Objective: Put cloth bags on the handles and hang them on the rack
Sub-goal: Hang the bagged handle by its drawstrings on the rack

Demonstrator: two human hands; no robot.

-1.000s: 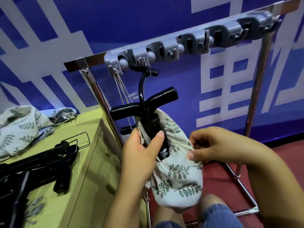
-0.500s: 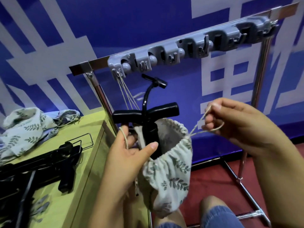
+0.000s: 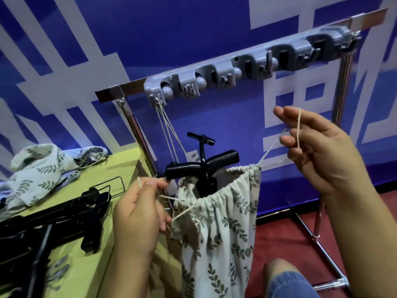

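Note:
A leaf-print cloth bag (image 3: 223, 229) hangs between my hands with its gathered mouth around a black T-shaped handle (image 3: 203, 163), whose lower part is hidden inside. My left hand (image 3: 137, 214) pinches the left drawstring (image 3: 182, 211) beside the bag's mouth. My right hand (image 3: 318, 147) is raised to the right and holds the other drawstring loop (image 3: 298, 127) over its fingers, pulled taut. Above runs the rack's steel bar with a grey hook strip (image 3: 247, 69). Strings (image 3: 169, 134) hang from its leftmost hook down behind the handle.
A yellow table (image 3: 107, 203) stands at the left, carrying more black handles (image 3: 53, 220) and a heap of leaf-print bags (image 3: 40, 171). The rack's steel legs (image 3: 322, 237) stand on a red floor at the right. My knee (image 3: 285, 278) shows below.
My left hand let go of the handle and took the left drawstring. My right hand rose up and right, pulling its string. The bag's mouth has drawn up around the handle.

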